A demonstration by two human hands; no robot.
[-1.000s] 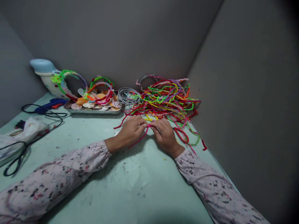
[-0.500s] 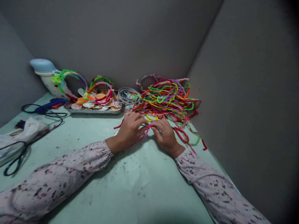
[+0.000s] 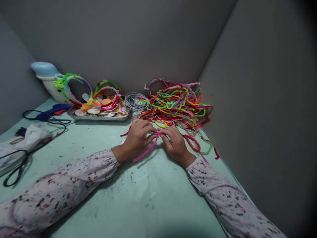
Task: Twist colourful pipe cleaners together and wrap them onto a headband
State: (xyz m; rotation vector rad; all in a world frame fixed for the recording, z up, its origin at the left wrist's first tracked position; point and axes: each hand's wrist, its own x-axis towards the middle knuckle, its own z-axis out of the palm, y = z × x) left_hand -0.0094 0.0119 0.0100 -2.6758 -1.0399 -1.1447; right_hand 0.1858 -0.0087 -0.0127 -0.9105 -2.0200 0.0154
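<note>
Both hands meet over the table in front of the colourful pile. My left hand (image 3: 139,135) is closed, its thumb and fingers pinching what looks like a thin grey wire (image 3: 153,133). My right hand (image 3: 175,143) is closed too, pinching a bright pink pipe cleaner (image 3: 146,153) at the point where it meets the wire. The pipe cleaner's loose end slants down to the left, below my left hand. Beside my right hand lie red-handled scissors (image 3: 193,144), their blades mostly hidden.
Behind the hands spreads a tangled pile of pipe cleaners (image 3: 178,102), next to a grey wire coil (image 3: 137,101). A metal tray (image 3: 99,118) holds shells, with wrapped hoops (image 3: 90,89) on it. A lidded container (image 3: 51,84), black cable (image 3: 27,153) and plastic bag (image 3: 34,137) are left.
The pink pipe cleaner's loose end has swung into clearer view, now hanging straighter towards the lower left. Both hands stay in nearly the same place.
</note>
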